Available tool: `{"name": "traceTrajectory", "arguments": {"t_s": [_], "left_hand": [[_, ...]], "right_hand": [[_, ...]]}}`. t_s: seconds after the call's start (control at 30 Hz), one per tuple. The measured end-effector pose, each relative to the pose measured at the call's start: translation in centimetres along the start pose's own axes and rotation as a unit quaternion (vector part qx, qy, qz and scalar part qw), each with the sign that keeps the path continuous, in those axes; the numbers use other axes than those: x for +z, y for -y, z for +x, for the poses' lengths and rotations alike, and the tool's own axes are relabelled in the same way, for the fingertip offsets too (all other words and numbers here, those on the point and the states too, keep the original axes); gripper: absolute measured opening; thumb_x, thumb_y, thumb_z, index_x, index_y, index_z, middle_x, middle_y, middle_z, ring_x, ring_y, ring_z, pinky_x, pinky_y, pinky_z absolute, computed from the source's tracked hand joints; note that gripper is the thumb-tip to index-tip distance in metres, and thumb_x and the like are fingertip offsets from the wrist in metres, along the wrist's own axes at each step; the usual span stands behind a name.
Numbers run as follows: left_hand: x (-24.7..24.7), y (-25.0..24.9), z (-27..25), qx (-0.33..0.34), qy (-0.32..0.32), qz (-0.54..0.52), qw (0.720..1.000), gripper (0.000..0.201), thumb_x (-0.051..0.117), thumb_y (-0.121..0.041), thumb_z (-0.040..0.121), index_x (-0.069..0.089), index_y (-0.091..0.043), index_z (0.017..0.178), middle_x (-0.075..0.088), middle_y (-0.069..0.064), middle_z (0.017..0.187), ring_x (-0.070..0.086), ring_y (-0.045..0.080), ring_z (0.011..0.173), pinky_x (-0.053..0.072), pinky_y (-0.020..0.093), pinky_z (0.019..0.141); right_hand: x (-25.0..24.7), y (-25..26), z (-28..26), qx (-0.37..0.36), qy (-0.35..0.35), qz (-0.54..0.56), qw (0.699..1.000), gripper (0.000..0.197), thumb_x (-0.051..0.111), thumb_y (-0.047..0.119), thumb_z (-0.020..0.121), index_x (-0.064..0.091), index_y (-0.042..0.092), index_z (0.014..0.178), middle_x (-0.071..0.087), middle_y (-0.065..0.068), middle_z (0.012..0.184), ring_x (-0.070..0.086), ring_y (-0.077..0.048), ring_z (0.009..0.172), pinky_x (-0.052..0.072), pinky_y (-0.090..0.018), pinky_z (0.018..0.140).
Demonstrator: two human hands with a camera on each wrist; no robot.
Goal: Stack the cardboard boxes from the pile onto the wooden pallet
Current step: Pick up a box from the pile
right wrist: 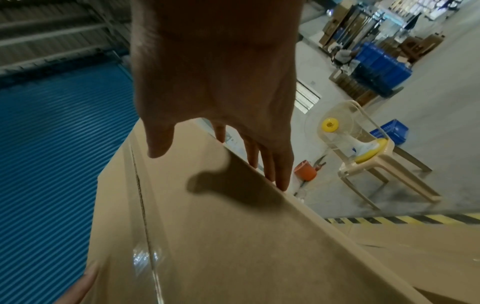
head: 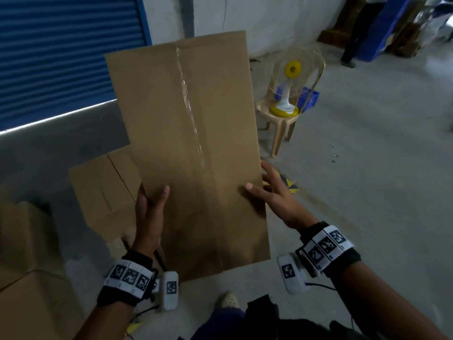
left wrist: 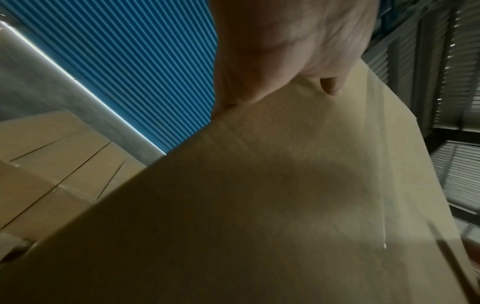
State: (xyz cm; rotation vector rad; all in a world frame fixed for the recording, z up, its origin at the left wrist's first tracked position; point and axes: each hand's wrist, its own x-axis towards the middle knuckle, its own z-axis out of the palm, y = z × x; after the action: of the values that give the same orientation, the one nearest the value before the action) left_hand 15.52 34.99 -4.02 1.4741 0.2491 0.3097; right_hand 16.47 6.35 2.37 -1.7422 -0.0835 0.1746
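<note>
1. Cardboard box [head: 191, 148] — held off the floor in front of the person, its long taped face turned toward the head camera, a strip of clear tape [head: 190, 104] running down the seam.
2. Left hand [head: 149, 212] grips the box's lower left edge: thumb lies flat on the taped face, the other fingers pass behind the edge and are hidden. The left wrist view confirms the thumb tip [left wrist: 331, 85] pressed on the cardboard.
3. Right hand [head: 274, 192] holds the lower right edge: thumb on the taped face, fingers [right wrist: 275, 166] extended along the side panel — not curled tight, but pinching the corner between thumb and fingers.
4. Further boxes of the pile [head: 105, 190] stand on the floor behind and left of the held box, near the blue roller shutter [head: 61, 52].
5. No pallet can be made out in any view.
6. Beyond the box to the right: a plastic chair [head: 282, 114] carrying a yellow-and-white fan [head: 291, 77], with a blue crate [head: 308, 96] behind it.
7. Yellow-and-black floor marking [right wrist: 405, 220] lies near the right hand.
</note>
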Motion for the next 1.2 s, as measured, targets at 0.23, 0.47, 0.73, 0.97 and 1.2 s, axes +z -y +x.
{"name": "traceTrajectory", "arguments": {"t_s": [0.23, 0.47, 0.73, 0.97, 1.2], "left_hand": [[7.1, 3.3, 2.8, -0.079, -0.066, 0.013, 0.995, 0.070, 0.060, -0.058, 0.091, 0.035, -0.037, 0.153, 0.038, -0.017, 0.151, 0.041, 0.007, 0.132, 0.035, 0.023, 0.095], [10.7, 6.5, 4.6, -0.122, -0.123, 0.028, 0.984, 0.065, 0.061, -0.054, 0.093, 0.039, -0.035, 0.152, 0.042, -0.009, 0.155, 0.044, 0.010, 0.135, 0.039, 0.031, 0.101], [16.8, 9.7, 9.5, -0.243, -0.153, 0.014, 0.958, 0.045, 0.053, -0.046, 0.101, 0.048, -0.034, 0.143, 0.059, -0.022, 0.125, 0.053, 0.001, 0.117, 0.041, 0.026, 0.098], [20.1, 13.8, 13.0, -0.357, -0.223, -0.092, 0.902, 0.040, 0.036, -0.050, 0.106, 0.066, -0.024, 0.114, 0.078, -0.001, 0.098, 0.067, 0.024, 0.101, 0.052, 0.035, 0.076], [20.3, 20.9, 17.7, -0.390, -0.266, -0.132, 0.872, 0.044, 0.035, -0.046, 0.108, 0.064, -0.015, 0.121, 0.072, 0.004, 0.104, 0.064, 0.021, 0.098, 0.050, 0.033, 0.076]], "right_hand": [[-4.1, -2.3, 9.9, 0.055, 0.050, -0.024, 0.997, 0.065, 0.071, 0.029, 0.090, 0.037, 0.031, 0.145, 0.058, 0.016, 0.126, 0.059, 0.009, 0.104, 0.051, -0.014, 0.084], [-5.8, -6.0, 16.8, 0.087, 0.099, -0.011, 0.991, 0.045, 0.071, 0.022, 0.091, 0.050, 0.028, 0.130, 0.068, 0.010, 0.114, 0.066, 0.002, 0.100, 0.056, -0.021, 0.083], [-9.7, -13.9, 26.9, 0.174, 0.158, 0.014, 0.972, 0.033, 0.070, 0.018, 0.091, 0.057, 0.026, 0.120, 0.071, 0.001, 0.107, 0.070, -0.014, 0.096, 0.058, -0.026, 0.076], [-12.3, -19.3, 34.0, 0.257, 0.230, 0.008, 0.939, 0.026, 0.066, 0.012, 0.094, 0.055, 0.025, 0.114, 0.065, -0.013, 0.109, 0.066, -0.020, 0.088, 0.057, -0.030, 0.066], [-11.3, -25.2, 38.9, 0.329, 0.272, -0.030, 0.904, 0.052, 0.067, 0.006, 0.091, 0.046, 0.021, 0.136, 0.067, -0.014, 0.115, 0.069, -0.025, 0.094, 0.060, -0.033, 0.068]]}}
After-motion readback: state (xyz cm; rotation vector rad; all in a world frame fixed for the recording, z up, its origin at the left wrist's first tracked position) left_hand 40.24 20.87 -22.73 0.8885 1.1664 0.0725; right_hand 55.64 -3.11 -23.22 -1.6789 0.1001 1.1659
